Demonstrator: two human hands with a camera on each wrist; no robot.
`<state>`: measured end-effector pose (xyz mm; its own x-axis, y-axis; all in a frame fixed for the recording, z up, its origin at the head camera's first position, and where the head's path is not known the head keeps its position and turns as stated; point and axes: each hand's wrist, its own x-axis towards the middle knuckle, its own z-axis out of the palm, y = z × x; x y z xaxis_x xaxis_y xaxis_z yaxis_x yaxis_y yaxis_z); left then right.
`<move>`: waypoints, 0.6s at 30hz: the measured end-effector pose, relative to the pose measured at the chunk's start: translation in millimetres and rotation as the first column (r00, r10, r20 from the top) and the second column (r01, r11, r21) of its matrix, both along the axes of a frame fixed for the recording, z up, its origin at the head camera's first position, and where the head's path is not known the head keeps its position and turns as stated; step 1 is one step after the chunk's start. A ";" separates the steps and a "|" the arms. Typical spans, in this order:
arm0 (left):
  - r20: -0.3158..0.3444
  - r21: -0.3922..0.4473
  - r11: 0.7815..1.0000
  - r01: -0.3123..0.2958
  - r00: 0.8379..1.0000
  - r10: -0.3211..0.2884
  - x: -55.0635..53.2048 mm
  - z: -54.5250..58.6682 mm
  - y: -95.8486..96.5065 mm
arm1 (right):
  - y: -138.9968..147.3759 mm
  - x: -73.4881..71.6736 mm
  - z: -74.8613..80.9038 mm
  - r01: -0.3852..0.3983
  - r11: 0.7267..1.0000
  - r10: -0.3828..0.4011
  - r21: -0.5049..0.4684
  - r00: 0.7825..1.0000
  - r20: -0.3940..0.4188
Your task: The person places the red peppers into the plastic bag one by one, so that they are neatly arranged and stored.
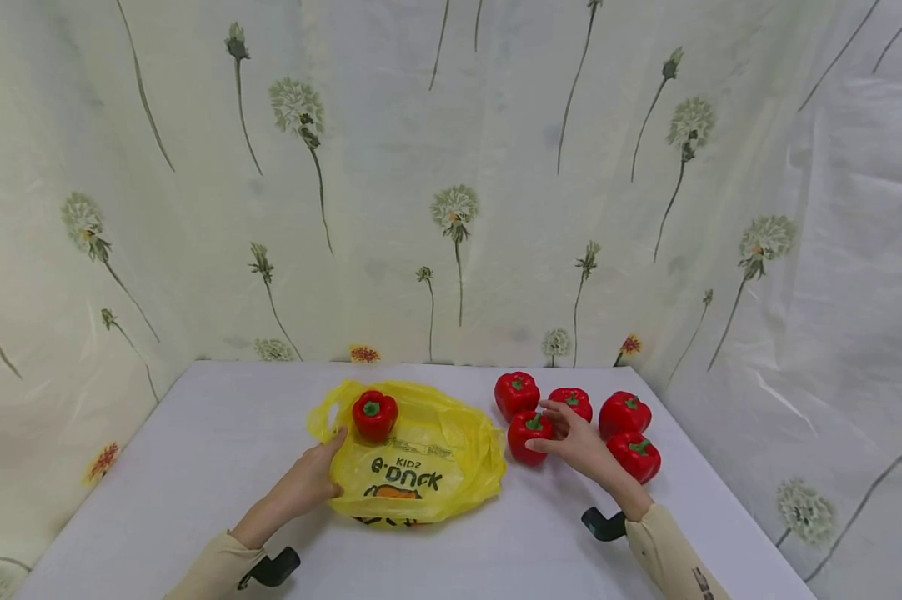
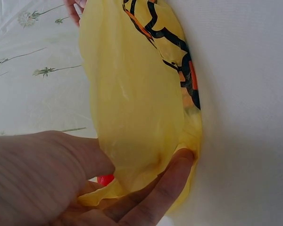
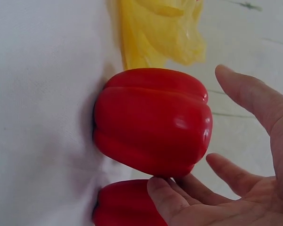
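A yellow plastic bag point(image 1: 451, 492) with printed letters lies on its side on the table, its mouth spread. One red bell pepper point(image 1: 374, 415) sits at the bag's left part. My left hand point(image 1: 312, 477) holds the bag's left edge; in the left wrist view the thumb and fingers of that hand point(image 2: 108, 183) have the yellow film between them. My right hand point(image 1: 582, 442) reaches round a red bell pepper point(image 1: 524, 448) just right of the bag. In the right wrist view, the thumb stands apart from this pepper point(image 3: 153, 122) and the fingertips are at its lower side.
More red bell peppers stand around the right hand: one behind point(image 1: 516, 396), another beyond the fingers point(image 1: 575, 402), and two to the right, a rear pepper point(image 1: 627, 412) and a front pepper point(image 1: 635, 458). A flowered curtain point(image 1: 391, 208) hangs behind the white table point(image 1: 218, 433).
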<state>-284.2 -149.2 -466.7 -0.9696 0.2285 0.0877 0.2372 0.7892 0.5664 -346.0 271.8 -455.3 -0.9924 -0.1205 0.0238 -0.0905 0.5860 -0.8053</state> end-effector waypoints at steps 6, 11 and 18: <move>0.005 0.012 1.000 0.002 1.000 -0.002 0.4 0.0 -0.7 | -0.5 -0.4 -5.3 0.002 1.000 -0.002 0.002 1.000 0.007; 0.006 0.017 1.000 0.006 1.000 -0.006 0.0 -0.1 -0.6 | 0.1 -2.3 -9.2 0.023 1.000 -0.023 0.008 1.000 0.000; 0.006 0.014 1.000 0.000 1.000 0.000 -0.6 0.2 -0.4 | -1.1 -3.9 -16.0 0.040 0.999 -0.040 0.016 0.999 0.005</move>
